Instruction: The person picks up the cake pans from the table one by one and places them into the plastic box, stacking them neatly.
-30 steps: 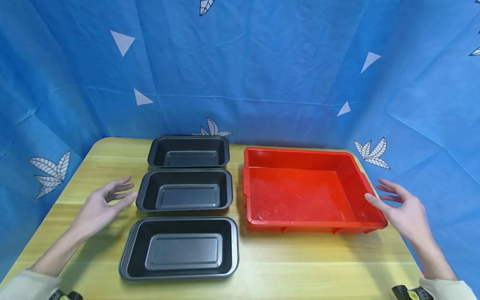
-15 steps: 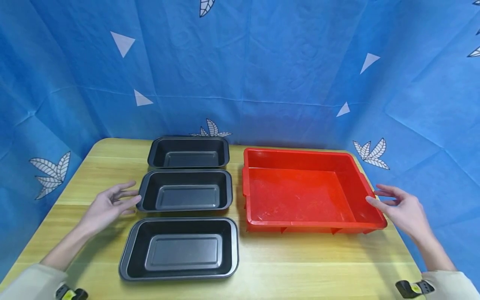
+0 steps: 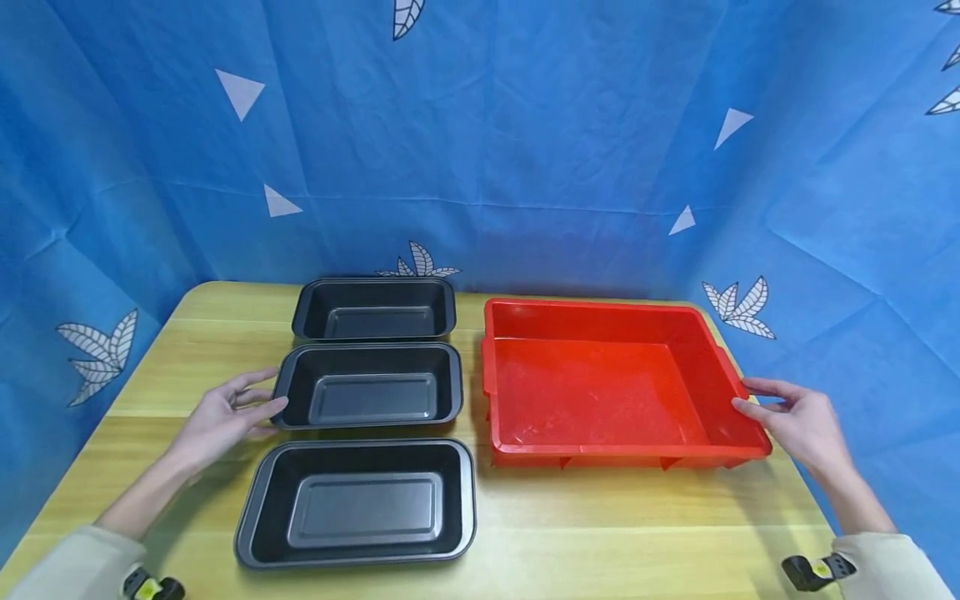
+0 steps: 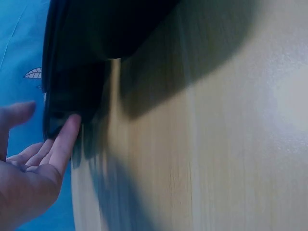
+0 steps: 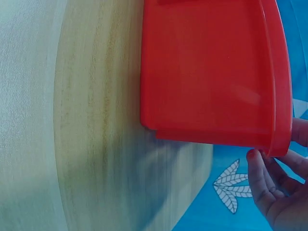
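Three dark loaf pans stand in a column on the table's left half: a far pan (image 3: 375, 322), a middle pan (image 3: 373, 397) and a near pan (image 3: 366, 505). My left hand (image 3: 225, 421) is at the left end of the middle pan. In the left wrist view its fingers (image 4: 67, 137) touch the pan's underside, while the thumb stays apart from the rim. A wide red plastic tray (image 3: 600, 392) stands to the right of the pans. My right hand (image 3: 802, 421) grips that tray's right edge, thumb over the rim and fingers (image 5: 260, 178) beneath it.
A light wooden table (image 3: 600, 533) carries everything. Blue patterned cloth (image 3: 480, 125) hangs right behind the table and along both sides. A narrow strip of table separates the pans from the tray.
My left hand has moved right, from beside the middle loaf pan to its end. My right hand has closed in on the tray's edge. Pans and tray stay in place on the table.
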Available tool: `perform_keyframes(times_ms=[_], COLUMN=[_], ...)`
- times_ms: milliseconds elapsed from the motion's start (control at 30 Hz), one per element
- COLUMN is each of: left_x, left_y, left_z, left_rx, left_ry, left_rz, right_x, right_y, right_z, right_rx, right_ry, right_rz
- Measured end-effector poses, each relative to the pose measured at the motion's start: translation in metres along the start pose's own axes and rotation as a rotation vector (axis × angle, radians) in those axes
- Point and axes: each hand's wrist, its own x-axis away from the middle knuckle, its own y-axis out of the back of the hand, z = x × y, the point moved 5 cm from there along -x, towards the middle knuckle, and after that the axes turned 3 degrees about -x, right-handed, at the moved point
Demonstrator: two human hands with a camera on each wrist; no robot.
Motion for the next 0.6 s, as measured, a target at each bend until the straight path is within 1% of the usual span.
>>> perform_keyframes(times_ms=[167,400,600], left_x=[-0.003,-0.01,-0.015], left_y=[0.0,0.002,0.005], left_z=[0.002,-0.002,-0.002], left_rx=[0.045,0.068,0.058], left_ry=[0.022,0.035,0.037], left_rz=[0.011,0.028,0.036], right_x=[-0.001,0.001,0.0], right_y=[-0.001,0.0,0.0], right_z=[-0.002,-0.002,-0.002], right_rx=[-0.063,-0.062,-0.075], right_ry=[-0.024,-0.045,-0.053], right_rz=[0.027,0.038,0.065])
